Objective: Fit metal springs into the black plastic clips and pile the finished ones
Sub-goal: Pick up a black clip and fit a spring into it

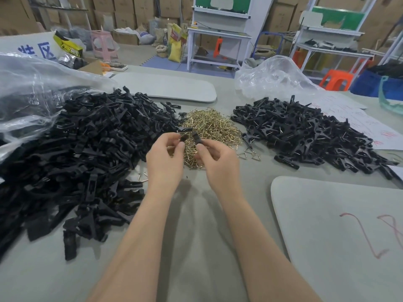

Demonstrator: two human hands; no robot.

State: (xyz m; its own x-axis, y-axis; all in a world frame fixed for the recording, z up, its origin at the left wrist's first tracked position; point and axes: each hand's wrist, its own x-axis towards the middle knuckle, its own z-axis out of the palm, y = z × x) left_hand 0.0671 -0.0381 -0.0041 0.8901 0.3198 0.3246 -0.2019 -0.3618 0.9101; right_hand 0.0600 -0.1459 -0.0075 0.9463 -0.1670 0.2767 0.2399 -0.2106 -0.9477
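Seen from the head camera, both hands meet above the near edge of the heap of springs point(209, 127). The left hand point(165, 158) pinches a small black clip piece point(182, 138) between thumb and fingertips. The right hand point(218, 159) grips a second clip piece point(194, 136), held end up. The two pieces sit just beside each other, not clearly joined, and any spring between them is too small to make out.

The likely trouble is that a spring under tension snaps out of so light a pinch and drops into the heap below, or that the halves mate crooked.

Both pieces look slim, matte black and stiff. On the grey table point(196, 214), the loose clips point(87, 149) lie to the left and the finished clips point(305, 136), wire showing, are piled to the right.
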